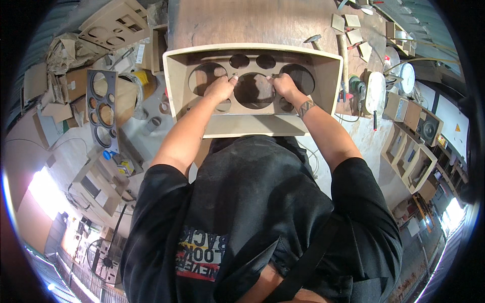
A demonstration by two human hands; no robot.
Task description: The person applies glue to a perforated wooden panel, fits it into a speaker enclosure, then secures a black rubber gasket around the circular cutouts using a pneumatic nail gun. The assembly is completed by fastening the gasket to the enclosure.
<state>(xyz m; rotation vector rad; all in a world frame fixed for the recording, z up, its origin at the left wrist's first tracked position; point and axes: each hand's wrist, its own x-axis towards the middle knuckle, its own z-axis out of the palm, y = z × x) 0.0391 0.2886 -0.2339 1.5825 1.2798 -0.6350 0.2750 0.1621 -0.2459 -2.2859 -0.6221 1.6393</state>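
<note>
In front of me at the bench edge sits an open, pale wooden speaker box [329, 76]. Inside it is a panel [246, 69] cut with several round holes, the largest in its middle. My left hand [221, 89] grips the strip of panel between the left hole and the middle one, its thumb on the near face. On the opposite side of the middle hole, my right hand [286, 87] is closed on the matching strip, thumb pointing inward. The fingers of both hands are partly hidden.
A brown workbench [242, 22] stretches beyond the box. To its right lie a hammer [314, 40], small wood offcuts [353, 36] and a white oval container [374, 92]. A dark panel with round holes [102, 108] stands at left. Open wooden frames [410, 156] rest at right.
</note>
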